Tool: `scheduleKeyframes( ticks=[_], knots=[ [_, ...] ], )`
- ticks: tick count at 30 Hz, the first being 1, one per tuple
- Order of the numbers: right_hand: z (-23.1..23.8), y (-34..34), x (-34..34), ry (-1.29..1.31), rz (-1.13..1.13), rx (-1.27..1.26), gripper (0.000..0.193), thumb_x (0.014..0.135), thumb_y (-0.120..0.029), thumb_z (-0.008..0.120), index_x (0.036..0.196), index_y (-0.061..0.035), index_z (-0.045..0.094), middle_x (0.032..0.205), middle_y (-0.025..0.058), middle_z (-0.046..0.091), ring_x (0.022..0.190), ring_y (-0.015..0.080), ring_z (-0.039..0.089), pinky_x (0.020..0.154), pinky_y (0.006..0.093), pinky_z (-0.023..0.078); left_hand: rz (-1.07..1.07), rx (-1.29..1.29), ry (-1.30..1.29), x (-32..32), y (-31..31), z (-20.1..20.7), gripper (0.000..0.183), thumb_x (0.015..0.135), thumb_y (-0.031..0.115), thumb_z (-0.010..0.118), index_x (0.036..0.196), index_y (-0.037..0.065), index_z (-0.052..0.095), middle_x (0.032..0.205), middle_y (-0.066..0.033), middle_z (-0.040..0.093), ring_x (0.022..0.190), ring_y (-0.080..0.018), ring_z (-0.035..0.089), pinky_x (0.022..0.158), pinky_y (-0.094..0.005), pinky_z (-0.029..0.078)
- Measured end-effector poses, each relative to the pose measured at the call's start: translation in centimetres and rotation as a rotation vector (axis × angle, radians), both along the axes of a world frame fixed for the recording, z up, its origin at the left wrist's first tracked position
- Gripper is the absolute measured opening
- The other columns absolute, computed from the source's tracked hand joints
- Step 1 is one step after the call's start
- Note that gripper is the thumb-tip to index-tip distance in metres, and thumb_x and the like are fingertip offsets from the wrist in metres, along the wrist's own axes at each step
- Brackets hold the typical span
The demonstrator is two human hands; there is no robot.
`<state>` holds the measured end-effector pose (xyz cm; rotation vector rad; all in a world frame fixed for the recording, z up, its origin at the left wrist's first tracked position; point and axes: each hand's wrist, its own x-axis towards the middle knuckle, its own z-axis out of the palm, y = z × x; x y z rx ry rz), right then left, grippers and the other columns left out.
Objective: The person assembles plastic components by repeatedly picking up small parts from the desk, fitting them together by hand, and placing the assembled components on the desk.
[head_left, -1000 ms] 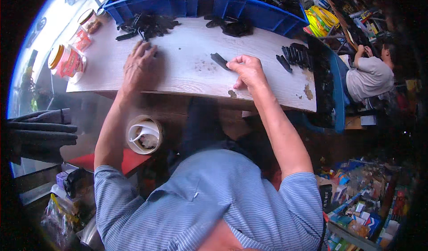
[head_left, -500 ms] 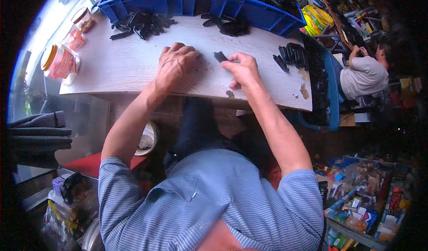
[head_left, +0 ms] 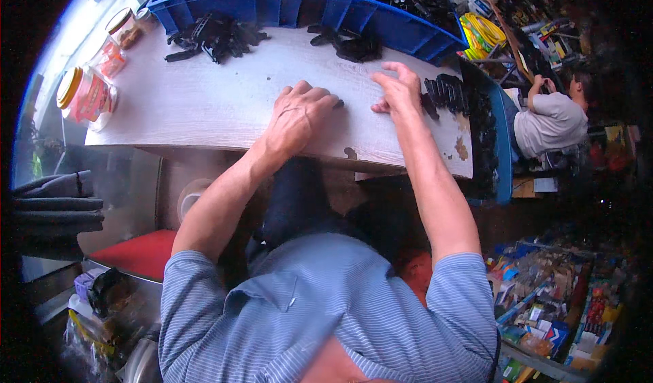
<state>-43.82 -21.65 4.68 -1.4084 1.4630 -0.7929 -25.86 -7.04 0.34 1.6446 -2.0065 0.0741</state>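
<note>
My left hand (head_left: 299, 116) rests low over the white table (head_left: 197, 104), its fingers curled round a small black piece (head_left: 339, 103). Only the end of that piece pokes out past the fingers, so its full shape is hidden. Farther right, my right hand (head_left: 400, 92) hovers over the table with fingers apart and nothing visible in it. Just right of it stands a row of black plastic pieces (head_left: 447, 93), set side by side. A small heap of black parts (head_left: 356, 48) lies beyond the right hand, and a larger black heap (head_left: 216, 39) sits at the far left.
Two blue bins (head_left: 235, 9) (head_left: 394, 26) full of black parts line the table's far edge. Lidded jars (head_left: 87, 97) stand at the left. Beyond the right edge are a blue tub (head_left: 504, 172) and a seated person (head_left: 552, 121).
The black piece has passed from my right hand to my left. My left hand has moved right; the right hand has opened and shifted right, toward the row of black pieces.
</note>
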Motion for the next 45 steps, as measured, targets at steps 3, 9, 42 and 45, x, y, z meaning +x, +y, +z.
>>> scheduleKeyframes(
  ticks=[3,9,42,45],
  knots=[
    [0.0,-0.9,2.7,0.18,0.072,-0.042,0.048,0.074,-0.018,0.08,0.121,-0.0098,0.069,0.104,0.0157,0.071,0.063,0.0259,0.07,0.046,0.0364,0.06,0.017,-0.056,0.05,-0.1,-0.1,-0.1,0.031,0.088,0.02,0.068,0.119,0.015,0.069,0.115,-0.0025,0.07,0.103,-0.0262,0.061,0.088,-0.0407,0.049],
    [1.0,-0.4,5.5,0.323,0.112,-0.099,0.044,0.074,-0.02,0.079,0.116,-0.0091,0.072,0.103,0.0141,0.074,0.079,0.0274,0.073,0.051,0.0364,0.063,0.061,-0.114,0.145,0.1,-0.1,0.1,0.026,0.087,0.019,0.07,0.112,0.013,0.07,0.106,-0.0045,0.072,0.096,-0.0273,0.064,0.084,-0.0401,0.051],
    [0.9,6.0,1.7,0.118,0.456,0.12,0.027,0.082,-0.023,0.08,0.104,-0.0067,0.077,0.095,0.0102,0.071,0.08,0.0192,0.069,0.053,0.0376,0.064,-0.071,-0.135,0.052,1.6,1.1,0.7,0.024,0.081,0.014,0.067,0.105,0.012,0.068,0.095,-0.0061,0.07,0.097,-0.0277,0.066,0.083,-0.0418,0.052],
    [0.4,6.2,1.4,0.131,0.518,-0.015,0.024,0.082,-0.022,0.079,0.1,-0.0067,0.077,0.09,0.009,0.07,0.074,0.0187,0.068,0.051,0.0368,0.062,-0.041,-0.077,-0.029,0.9,1.6,1.1,0.029,0.081,0.013,0.069,0.111,0.012,0.068,0.103,-0.0052,0.072,0.103,-0.0273,0.066,0.086,-0.0415,0.052]
  ],
)
